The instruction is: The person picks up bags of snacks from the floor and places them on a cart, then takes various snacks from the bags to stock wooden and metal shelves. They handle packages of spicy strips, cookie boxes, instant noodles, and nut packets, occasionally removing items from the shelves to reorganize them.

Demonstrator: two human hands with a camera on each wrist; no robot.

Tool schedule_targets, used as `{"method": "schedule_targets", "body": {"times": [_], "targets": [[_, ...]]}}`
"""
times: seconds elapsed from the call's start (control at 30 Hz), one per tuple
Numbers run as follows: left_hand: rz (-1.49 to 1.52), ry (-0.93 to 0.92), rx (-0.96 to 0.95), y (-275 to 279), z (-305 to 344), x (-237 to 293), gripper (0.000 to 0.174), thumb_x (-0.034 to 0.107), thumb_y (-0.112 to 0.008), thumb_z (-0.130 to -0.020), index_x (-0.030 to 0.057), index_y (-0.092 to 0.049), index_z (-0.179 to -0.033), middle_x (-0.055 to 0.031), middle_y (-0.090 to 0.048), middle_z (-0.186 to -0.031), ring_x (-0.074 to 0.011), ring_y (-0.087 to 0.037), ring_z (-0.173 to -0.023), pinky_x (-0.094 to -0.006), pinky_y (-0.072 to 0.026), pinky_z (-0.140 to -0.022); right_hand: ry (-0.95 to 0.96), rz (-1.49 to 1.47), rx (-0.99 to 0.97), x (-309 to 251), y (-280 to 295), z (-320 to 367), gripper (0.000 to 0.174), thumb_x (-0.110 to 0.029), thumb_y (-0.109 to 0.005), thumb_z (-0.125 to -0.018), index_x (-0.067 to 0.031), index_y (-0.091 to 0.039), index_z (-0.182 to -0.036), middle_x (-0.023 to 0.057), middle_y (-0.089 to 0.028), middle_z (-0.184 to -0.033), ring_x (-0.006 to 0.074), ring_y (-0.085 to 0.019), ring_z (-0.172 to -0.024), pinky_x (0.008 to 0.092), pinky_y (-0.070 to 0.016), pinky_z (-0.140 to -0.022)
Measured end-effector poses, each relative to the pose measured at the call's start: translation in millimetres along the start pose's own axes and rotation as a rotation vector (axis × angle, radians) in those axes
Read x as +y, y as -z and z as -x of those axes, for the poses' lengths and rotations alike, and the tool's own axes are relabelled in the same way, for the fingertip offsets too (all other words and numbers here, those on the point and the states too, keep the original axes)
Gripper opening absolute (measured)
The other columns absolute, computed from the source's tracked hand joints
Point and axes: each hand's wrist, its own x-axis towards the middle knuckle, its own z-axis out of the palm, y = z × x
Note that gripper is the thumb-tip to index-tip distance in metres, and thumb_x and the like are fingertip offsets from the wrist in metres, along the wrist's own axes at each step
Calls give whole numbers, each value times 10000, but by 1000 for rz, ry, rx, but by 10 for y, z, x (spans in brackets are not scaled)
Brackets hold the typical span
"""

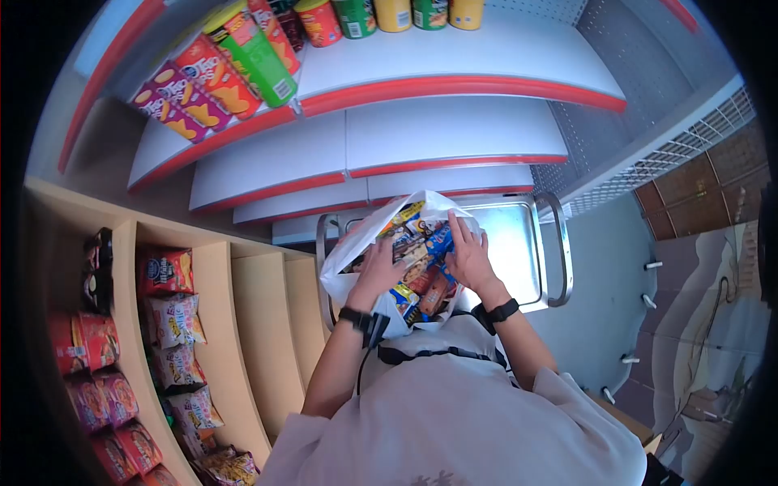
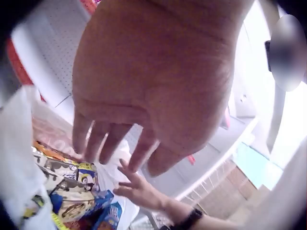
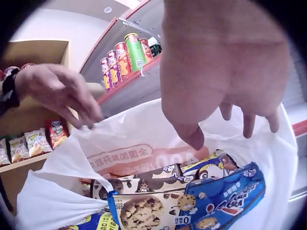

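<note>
A white plastic bag [image 1: 344, 271] full of packaged snacks stands open in front of the person's body. The left hand [image 1: 378, 271] is over the bag's left part, its fingers extended above the packets. At the bag's right side the right hand [image 1: 470, 255] has its fingers straight, close to the rim. In the right wrist view a blue packet [image 3: 230, 196] and a cookie packet [image 3: 146, 211] lie on top inside the bag, below the right hand [image 3: 225, 67]. The left wrist view shows the left hand [image 2: 153, 81] with fingers spread, gripping nothing.
A metal cart tray [image 1: 510, 251] with curved handles is under and right of the bag. White shelves [image 1: 454, 130] with red edges rise ahead, holding snack canisters [image 1: 320, 23] on top. Wooden shelves [image 1: 251, 324] with bagged snacks [image 1: 174, 320] stand at the left.
</note>
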Motion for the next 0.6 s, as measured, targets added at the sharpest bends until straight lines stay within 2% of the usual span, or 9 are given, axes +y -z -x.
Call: {"method": "schedule_targets", "body": {"times": [0.07,0.1,0.17,0.3,0.33,0.43,0.47,0.5,0.6], "targets": [[-166,290,-100,-65,-151,-64,762,330,-737,-717,8,-395,-1318,-266,-354,-1402,-408,-324,-1329,-550,-284,-1063,18,-84,48,93,15,184,866,-115,-621,-785,-102,-126,-1495,234,-458,-1327,422,-491,-1151,549,-342,-1022],[-165,281,-103,-58,-167,-95,762,330,-737,-717,8,-395,-1318,-266,-354,-1402,-408,-324,-1329,-550,-284,-1063,11,-79,53,166,31,259,866,-115,-621,-785,-102,-126,-1495,234,-458,-1327,422,-491,-1151,549,-342,-1022],[-194,285,-62,-16,-123,-201,902,351,-779,-662,23,-315,-1363,-251,-366,-1370,-381,-382,-1285,-440,-270,-1096,-14,-243,-187,305,33,415,787,-107,-617,-783,-74,-222,-1462,250,-538,-1211,415,-524,-1093,477,-421,-964],[26,196,99,-70,3,-270,953,323,-778,-682,-16,-263,-1408,-263,-383,-1385,-364,-379,-1304,-428,-272,-1100,104,-223,-52,405,48,760,639,-97,-615,-770,-37,-390,-1365,245,-600,-1066,406,-573,-981,443,-476,-881],[195,287,24,-233,-82,-685,940,279,-782,-676,-20,-278,-1411,-250,-440,-1355,-358,-429,-1273,-403,-326,-1073,66,-208,-141,397,91,787,569,-90,-610,-766,-24,-442,-1306,233,-613,-1019,392,-583,-959,444,-480,-859],[-39,279,126,-170,46,-666,853,221,-776,-675,-32,-353,-1372,-238,-516,-1283,-343,-501,-1208,-378,-376,-1036,66,-197,-171,394,106,784,440,-94,-614,-760,-5,-539,-1185,208,-637,-904,377,-606,-900,453,-486,-827],[-137,118,197,-157,91,-658,798,169,-767,-670,-31,-394,-1346,-234,-529,-1269,-350,-515,-1185,-381,-384,-1027,75,-186,-178,379,104,746,408,-97,-614,-763,-9,-551,-1156,206,-640,-903,374,-612,-887,452,-492,-817],[-135,126,204,-177,78,-732,798,169,-767,-670,-31,-394,-1346,-234,-529,-1269,-350,-515,-1185,-381,-384,-1027,86,-175,-183,346,114,688,376,-101,-614,-765,-14,-562,-1128,204,-642,-902,371,-619,-873,451,-499,-807],[80,254,-76,-227,-85,-967,794,152,-773,-672,-19,-393,-1348,-232,-477,-1327,-364,-460,-1235,-377,-352,-1056,183,-143,-209,296,121,503,289,-120,-609,-780,-24,-587,-1052,200,-645,-873,370,-631,-821,454,-514,-757]]}}
